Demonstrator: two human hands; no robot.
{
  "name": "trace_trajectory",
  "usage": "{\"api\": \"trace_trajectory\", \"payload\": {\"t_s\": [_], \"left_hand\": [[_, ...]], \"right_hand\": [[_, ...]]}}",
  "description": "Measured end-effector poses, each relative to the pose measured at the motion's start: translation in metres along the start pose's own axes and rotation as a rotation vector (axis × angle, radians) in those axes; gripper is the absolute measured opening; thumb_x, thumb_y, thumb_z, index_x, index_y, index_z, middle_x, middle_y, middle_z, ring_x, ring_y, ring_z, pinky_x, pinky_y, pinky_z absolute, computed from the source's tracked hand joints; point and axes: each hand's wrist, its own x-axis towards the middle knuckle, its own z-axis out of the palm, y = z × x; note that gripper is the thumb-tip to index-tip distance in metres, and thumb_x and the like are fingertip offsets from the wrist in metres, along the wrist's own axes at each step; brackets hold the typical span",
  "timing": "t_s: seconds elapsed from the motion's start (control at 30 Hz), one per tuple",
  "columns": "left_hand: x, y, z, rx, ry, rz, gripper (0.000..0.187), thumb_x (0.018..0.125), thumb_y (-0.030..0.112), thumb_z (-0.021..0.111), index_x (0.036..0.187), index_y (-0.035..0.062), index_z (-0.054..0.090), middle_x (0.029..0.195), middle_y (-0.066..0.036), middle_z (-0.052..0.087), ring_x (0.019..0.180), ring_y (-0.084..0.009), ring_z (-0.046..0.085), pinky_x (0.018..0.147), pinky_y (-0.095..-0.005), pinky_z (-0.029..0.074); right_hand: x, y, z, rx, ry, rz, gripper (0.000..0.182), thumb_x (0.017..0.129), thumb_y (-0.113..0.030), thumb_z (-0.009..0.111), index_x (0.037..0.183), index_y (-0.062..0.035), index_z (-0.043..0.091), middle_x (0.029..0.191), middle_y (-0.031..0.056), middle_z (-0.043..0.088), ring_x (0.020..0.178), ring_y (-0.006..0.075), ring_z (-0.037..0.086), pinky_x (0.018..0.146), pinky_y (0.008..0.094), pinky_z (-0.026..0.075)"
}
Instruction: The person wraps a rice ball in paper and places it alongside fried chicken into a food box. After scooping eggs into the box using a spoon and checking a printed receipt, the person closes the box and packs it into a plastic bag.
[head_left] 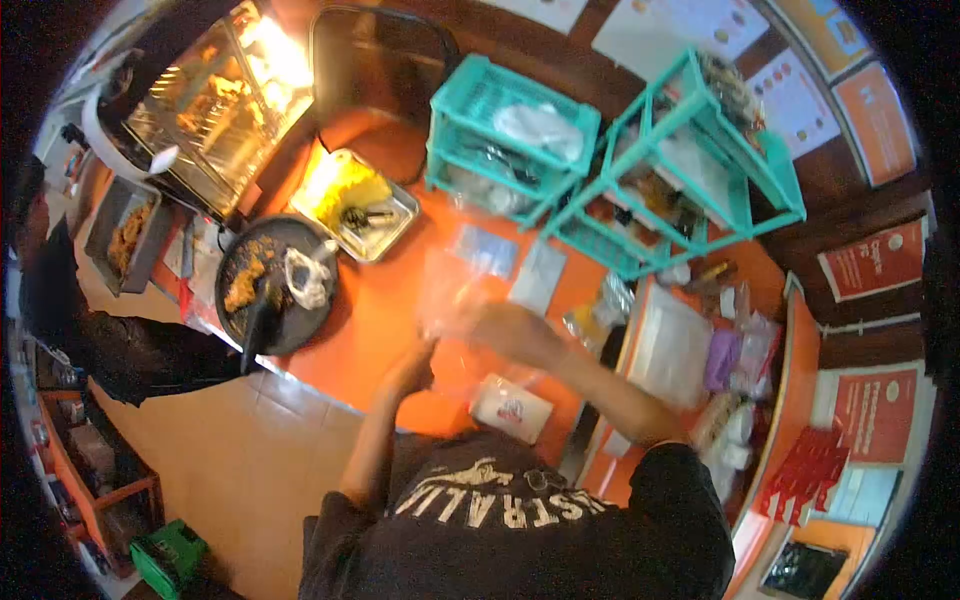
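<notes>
Both hands meet over the orange counter point(375, 330), around a thin clear plastic bag point(455, 285). My left hand point(410, 368) is closed at the bag's near left side. From the right, my right hand point(510, 332) reaches across and grips the bag; motion blurs its fingers. The bag's outline is faint, and I cannot make out what is in it. Close below the hands lies a white packet point(511, 408) with a small dark red print, near my chest.
A large dark round dish point(230, 310) holds crumbly brown food. Behind it are a metal tray point(395, 235) and a lit display case point(190, 110). Turquoise racks point(510, 90) line the back. A co-worker's dark sleeve point(150, 350) reaches in from the left.
</notes>
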Motion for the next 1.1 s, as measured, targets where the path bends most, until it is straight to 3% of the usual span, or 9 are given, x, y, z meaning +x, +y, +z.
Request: {"api": "trace_trajectory", "payload": {"t_s": [0.03,0.13,0.23,0.37,0.6,0.73,0.83,0.93,1.1], "left_hand": [[0.004,0.011,-0.014,0.178,0.029,0.127,0.119,0.062,0.008,0.085,0.153,0.013,0.009,0.154,-0.031,0.008,0.13,-0.0433,0.04,0.104,-0.0492,0.042],[0.011,0.075,-0.069,0.322,-0.317,-0.186,0.1,0.073,0.007,0.074,0.146,-0.0114,0.008,0.151,-0.036,0.01,0.139,-0.0488,0.02,0.114,-0.0474,0.029],[0.0,0.099,-0.086,0.006,-0.256,-0.569,0.097,0.07,-0.009,0.065,0.149,-0.0051,0.009,0.151,-0.038,0.002,0.134,-0.0517,0.029,0.102,-0.0455,0.046],[-0.031,0.061,-0.078,-0.042,-0.16,-0.437,0.102,0.064,-0.02,0.055,0.152,0.0078,0.011,0.152,-0.036,-0.002,0.134,-0.051,0.03,0.095,-0.0447,0.051],[-0.04,0.095,-0.107,-0.345,-0.283,-0.636,0.101,0.063,-0.024,0.049,0.152,0.0121,0.017,0.157,-0.025,0.0,0.14,-0.045,0.022,0.081,-0.0499,0.059],[-0.042,0.118,-0.113,-0.326,-0.365,-0.576,0.099,0.062,-0.024,0.048,0.151,0.0098,0.02,0.157,-0.025,0.004,0.141,-0.0414,0.021,0.082,-0.044,0.059],[-0.052,0.123,-0.098,-0.128,-0.308,-0.475,0.101,0.061,-0.025,0.042,0.152,0.0143,0.02,0.155,-0.02,0.018,0.123,-0.0373,0.049,0.07,-0.037,0.063],[-0.051,0.109,-0.068,0.026,-0.345,-0.174,0.099,0.064,-0.02,0.049,0.152,0.0126,0.019,0.156,-0.021,0.016,0.142,-0.0341,0.025,0.11,-0.0387,0.039],[-0.012,0.093,-0.006,0.015,-0.499,-0.056,0.095,0.063,-0.01,0.061,0.149,0.0027,0.023,0.152,-0.027,0.024,0.144,-0.0355,0.021,0.115,-0.0407,0.027]], "right_hand": [[-0.021,-0.005,0.022,-0.056,-0.134,-0.133,0.019,0.086,-0.012,0.059,0.103,-0.0033,0.063,0.106,0.0152,0.065,0.109,0.0303,0.06,0.097,0.0431,0.045],[-0.061,-0.038,0.039,-0.233,-0.052,-0.079,0.018,0.083,-0.013,0.062,0.098,-0.0028,0.064,0.105,0.0129,0.066,0.106,0.0317,0.061,0.095,0.0417,0.046],[-0.081,-0.068,0.032,-0.277,0.345,0.056,0.017,0.079,-0.018,0.067,0.089,-0.0039,0.064,0.101,0.0092,0.066,0.097,0.0327,0.063,0.089,0.0395,0.048],[-0.154,-0.057,0.052,-0.066,-0.095,0.425,0.026,0.078,-0.027,0.073,0.089,-0.0051,0.062,0.097,0.009,0.064,0.089,0.0329,0.063,0.082,0.0396,0.05],[-0.2,-0.008,0.153,-0.284,-0.083,0.621,0.105,0.059,-0.036,0.085,0.142,-0.0028,0.03,0.124,0.0227,0.051,0.114,0.0417,0.051,0.095,0.0534,0.042],[-0.202,0.009,0.107,-0.01,-0.005,0.83,0.107,0.053,-0.024,0.085,0.142,-0.0021,0.029,0.123,0.0237,0.051,0.114,0.0427,0.05,0.095,0.0514,0.043],[-0.21,0.002,0.046,-0.148,0.185,0.848,0.108,0.055,-0.02,0.084,0.144,-0.004,0.026,0.133,0.024,0.043,0.122,0.0421,0.045,0.098,0.0513,0.041],[-0.175,-0.035,-0.028,-0.137,0.32,0.76,0.111,0.054,-0.021,0.086,0.144,-0.003,0.024,0.136,0.0227,0.04,0.125,0.0412,0.041,0.105,0.0493,0.036],[-0.124,-0.096,-0.051,0.246,0.424,0.543,0.116,0.053,-0.024,0.089,0.144,-0.0011,0.021,0.137,0.0221,0.038,0.13,0.0351,0.038,0.109,0.0435,0.033]]}}
